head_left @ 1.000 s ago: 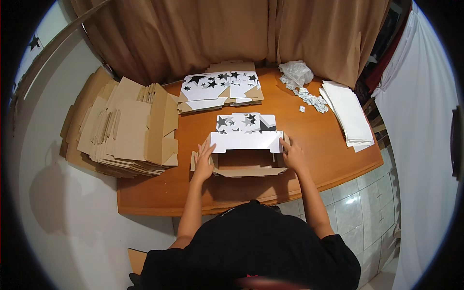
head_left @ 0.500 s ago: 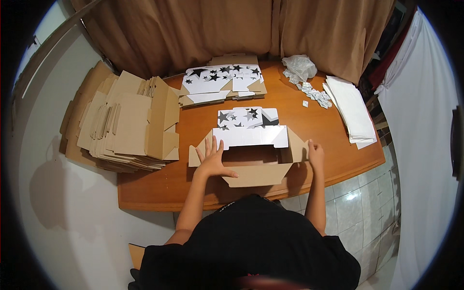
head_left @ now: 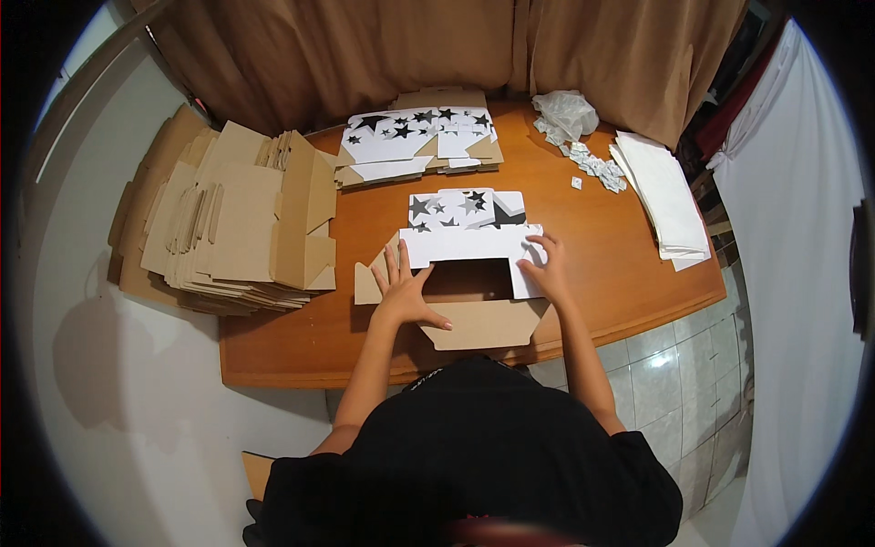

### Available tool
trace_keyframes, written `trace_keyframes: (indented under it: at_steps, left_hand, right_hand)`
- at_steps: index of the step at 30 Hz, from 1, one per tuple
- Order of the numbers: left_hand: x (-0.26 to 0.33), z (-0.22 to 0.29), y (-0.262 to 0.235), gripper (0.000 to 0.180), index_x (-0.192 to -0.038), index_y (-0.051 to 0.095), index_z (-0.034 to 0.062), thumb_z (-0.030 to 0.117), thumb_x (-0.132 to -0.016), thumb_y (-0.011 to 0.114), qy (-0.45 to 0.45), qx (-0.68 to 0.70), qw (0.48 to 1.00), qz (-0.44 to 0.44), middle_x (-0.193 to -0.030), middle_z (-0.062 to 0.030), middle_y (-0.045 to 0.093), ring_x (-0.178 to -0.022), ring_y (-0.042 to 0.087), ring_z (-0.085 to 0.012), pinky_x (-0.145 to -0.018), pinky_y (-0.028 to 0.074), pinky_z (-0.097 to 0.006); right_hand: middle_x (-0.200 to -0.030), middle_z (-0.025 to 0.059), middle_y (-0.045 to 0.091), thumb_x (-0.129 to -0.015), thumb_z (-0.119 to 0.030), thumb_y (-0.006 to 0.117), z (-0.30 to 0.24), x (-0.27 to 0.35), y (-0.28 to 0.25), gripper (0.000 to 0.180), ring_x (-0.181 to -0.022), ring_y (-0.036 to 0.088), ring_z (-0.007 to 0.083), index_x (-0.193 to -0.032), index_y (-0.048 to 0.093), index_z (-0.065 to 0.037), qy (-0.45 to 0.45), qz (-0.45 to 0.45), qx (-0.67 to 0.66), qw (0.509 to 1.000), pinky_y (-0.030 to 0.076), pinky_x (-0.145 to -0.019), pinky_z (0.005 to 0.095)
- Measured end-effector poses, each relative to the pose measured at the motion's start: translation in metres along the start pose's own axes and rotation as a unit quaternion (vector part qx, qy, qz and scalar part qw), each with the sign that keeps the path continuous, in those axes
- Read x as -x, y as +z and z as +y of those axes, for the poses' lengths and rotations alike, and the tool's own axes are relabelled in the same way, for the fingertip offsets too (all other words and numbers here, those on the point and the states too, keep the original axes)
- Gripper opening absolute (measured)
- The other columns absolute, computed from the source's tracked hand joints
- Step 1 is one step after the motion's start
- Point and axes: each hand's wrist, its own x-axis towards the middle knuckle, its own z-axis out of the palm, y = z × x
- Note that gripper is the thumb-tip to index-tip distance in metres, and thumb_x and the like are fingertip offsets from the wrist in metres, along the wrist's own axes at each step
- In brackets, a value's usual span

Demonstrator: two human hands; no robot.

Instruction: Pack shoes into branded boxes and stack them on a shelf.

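Observation:
An opened cardboard box (head_left: 483, 326), brown outside with white panels, stands in front of me at the table's near edge. Its top gapes onto a dark inside, and a lid part with black and grey stars (head_left: 451, 210) lies at the far side. My left hand (head_left: 399, 294) rests with spread fingers on the box's left side, beside a brown flap. On the right, my right hand (head_left: 547, 266) touches the inward-folded white flap, its fingers bent and the thumb apart from them.
A tall stack of flat brown cartons (head_left: 232, 214) leans at the left by the wall. Folded star-printed cartons (head_left: 415, 141) lie at the back. Toward the right are a clear plastic bag (head_left: 565, 114), small white packets (head_left: 597, 169) and a pile of white sheets (head_left: 661, 196) on the wooden table (head_left: 620, 283).
My right hand has moved left and away from me, and the right side flap has swung inward over the opening. My left hand has stayed nearly in place.

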Motion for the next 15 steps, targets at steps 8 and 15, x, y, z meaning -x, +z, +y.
trace_keyframes:
  at_steps: [8, 15]
  left_hand:
    - [-0.002, 0.003, -0.001, 0.136, -0.137, 0.037, 0.0145, 0.065, -0.018, 0.078, -0.007, -0.006, 1.0, -0.004, -0.145, -0.0279, -0.013, -0.13, -0.021, -0.0471, -0.096, -0.01, -0.068]
    - [-0.005, 0.006, -0.004, 0.133, -0.136, 0.04, 0.0141, 0.062, -0.018, 0.08, -0.012, 0.006, 1.0, 0.007, -0.145, -0.0265, -0.013, -0.131, -0.02, -0.0472, -0.097, -0.009, -0.068]
  right_hand:
    - [-0.13, 0.0286, 0.032, -0.062, -0.015, 0.078, -0.012, -0.002, 0.012, 0.076, -0.11, 0.045, 0.0448, -0.125, 0.038, -0.004, 0.029, 0.03, 0.149, 0.988, 0.043, -0.088, 0.0439]
    - [-0.127, 0.0282, 0.036, -0.061, -0.016, 0.078, -0.017, -0.008, 0.021, 0.071, -0.108, 0.047, 0.0439, -0.121, 0.042, -0.006, 0.029, 0.03, 0.218, 0.975, 0.046, -0.082, 0.0452]
